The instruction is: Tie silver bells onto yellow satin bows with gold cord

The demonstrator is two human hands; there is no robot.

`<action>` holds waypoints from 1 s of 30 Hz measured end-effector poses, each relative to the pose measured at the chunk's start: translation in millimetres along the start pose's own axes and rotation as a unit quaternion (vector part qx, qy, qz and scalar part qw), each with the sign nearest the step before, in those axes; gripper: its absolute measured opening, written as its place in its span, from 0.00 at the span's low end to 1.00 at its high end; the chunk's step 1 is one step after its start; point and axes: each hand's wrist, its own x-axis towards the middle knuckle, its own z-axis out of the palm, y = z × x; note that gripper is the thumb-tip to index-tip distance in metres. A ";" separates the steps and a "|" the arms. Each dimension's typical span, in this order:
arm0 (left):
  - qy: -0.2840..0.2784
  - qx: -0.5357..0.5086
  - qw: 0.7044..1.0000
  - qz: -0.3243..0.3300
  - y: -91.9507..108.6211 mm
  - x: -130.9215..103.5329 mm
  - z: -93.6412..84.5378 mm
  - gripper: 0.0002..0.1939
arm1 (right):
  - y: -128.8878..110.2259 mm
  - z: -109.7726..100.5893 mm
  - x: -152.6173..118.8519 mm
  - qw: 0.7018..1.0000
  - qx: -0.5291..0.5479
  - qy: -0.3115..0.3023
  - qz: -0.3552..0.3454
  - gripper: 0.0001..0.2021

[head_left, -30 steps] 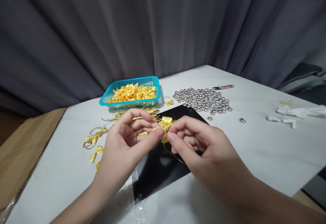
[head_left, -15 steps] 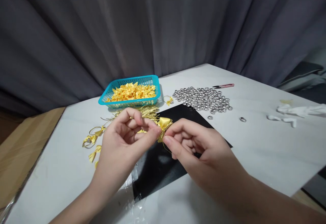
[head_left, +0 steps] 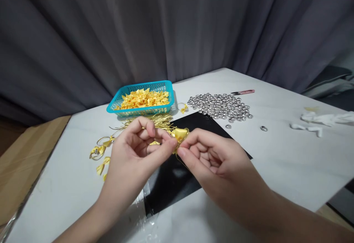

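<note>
Between my two hands, above a black mat [head_left: 177,187], is a yellow satin ribbon bow [head_left: 180,134] with thin gold cord about it. My left hand [head_left: 141,150] pinches the bow's left side between thumb and fingertips. From the right, my right hand [head_left: 212,158] pinches the bow's lower edge and the gold cord, whose thin end hangs below the fingertips. The fingers hide part of the bow's middle. Just beyond my left hand lies a bundle of gold cords [head_left: 157,121].
A turquoise basket [head_left: 138,110] full of yellow bows stands at the back. Silver beads [head_left: 221,106] lie heaped right of it, near pink-handled thread snips [head_left: 245,92]. Corded bows [head_left: 101,150] lie at left, white cloth pieces [head_left: 326,118] at right, cardboard [head_left: 33,162] at the table's left edge.
The bow has tipped slightly to the right and down between my fingers, and more of its lower part is covered. My left fingertips have shifted slightly right.
</note>
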 end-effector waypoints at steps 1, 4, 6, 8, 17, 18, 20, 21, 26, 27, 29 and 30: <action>0.003 0.002 1.000 0.000 -0.2 0.7 -0.5 0.16 | 0.7 0.0 -0.4 1.000 0.002 -0.001 0.004 0.08; 0.029 0.016 0.999 0.018 0.4 4.6 -4.6 0.17 | 4.3 -3.2 -2.6 1.000 -0.022 -0.005 0.019 0.07; 0.055 0.031 0.997 0.034 2.1 7.6 -8.3 0.17 | 6.6 -9.5 -5.0 0.997 -0.074 -0.007 0.001 0.07; 0.064 0.044 0.996 0.039 4.6 9.9 -11.1 0.18 | 7.2 -18.8 -7.6 0.987 -0.148 -0.011 -0.061 0.07; -0.023 0.078 0.997 -0.007 10.8 7.2 -10.4 0.21 | -10.2 -43.6 5.4 0.883 -0.332 -0.075 -0.324 0.04; -0.035 0.076 0.996 -0.019 10.8 6.5 -10.0 0.21 | -12.8 -43.3 8.7 0.874 -0.336 -0.081 -0.341 0.04; -0.060 0.068 0.995 -0.041 11.3 5.1 -9.2 0.22 | -17.4 -42.8 14.6 0.862 -0.344 -0.091 -0.360 0.04; -0.070 0.064 0.994 -0.048 11.6 4.3 -9.0 0.22 | -19.3 -42.9 17.0 0.858 -0.350 -0.096 -0.363 0.04; -0.096 0.056 0.992 -0.051 14.0 0.6 -8.7 0.21 | -25.7 -49.0 25.1 0.847 -0.365 -0.123 -0.366 0.05; -0.099 0.056 0.992 -0.050 14.4 0.1 -8.7 0.21 | -26.8 -51.0 26.6 0.847 -0.362 -0.133 -0.367 0.05; -0.106 0.058 0.991 -0.054 14.8 -0.5 -8.3 0.21 | -29.0 -55.1 29.5 0.846 -0.352 -0.157 -0.367 0.05; -0.110 0.061 0.990 -0.060 14.9 -0.7 -8.1 0.21 | -30.1 -57.0 30.9 0.847 -0.347 -0.172 -0.366 0.04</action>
